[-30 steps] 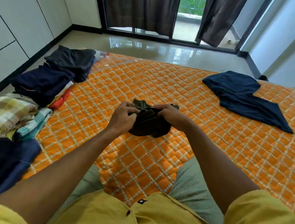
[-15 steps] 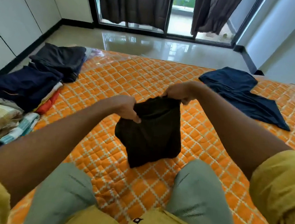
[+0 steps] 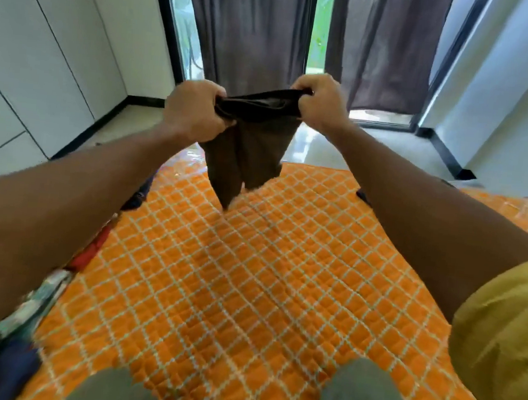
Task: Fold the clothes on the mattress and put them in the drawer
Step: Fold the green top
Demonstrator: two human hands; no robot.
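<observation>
Dark brown shorts (image 3: 252,141) hanging upright by the waistband, legs down, above the orange quilted mattress (image 3: 249,278)

**One head-worn view, looking forward and down over the bed**

A single wide-angle camera sits on the person's head, facing ahead and tilted down. Both bare forearms run in from the lower corners, close to the lens, and the grey-green trousered knees (image 3: 363,396) fill the bottom edge. The orange quilted mattress with its white diamond stitching (image 3: 249,278) spreads through the near and middle ground. Farther off, dark grey curtains (image 3: 252,29) hang at the glass door, and the white walls bend at the edges.
</observation>
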